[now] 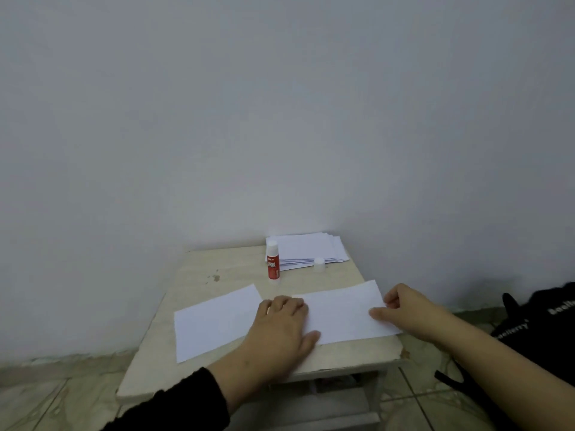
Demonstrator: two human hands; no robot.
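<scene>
Head view: table (224, 265) w/ left sheet (211, 321) + right sheet (342, 312) meeting mid-top. L hand (280, 328), fingers relaxed, presses the join; R hand (401, 309) pinches right sheet's outer edge. Step, prob.: seating glued overlap. Next needs firm rub, no slip. Glue stick (272, 261) upright behind.

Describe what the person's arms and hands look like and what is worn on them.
The left hand is bare; its arm wears a black long sleeve of ribbed-looking knit that ends just above the wrist. The right hand is bare too, and the right forearm shows no sleeve as far as the picture's edge. No watch or bracelet shows on either wrist.
</scene>
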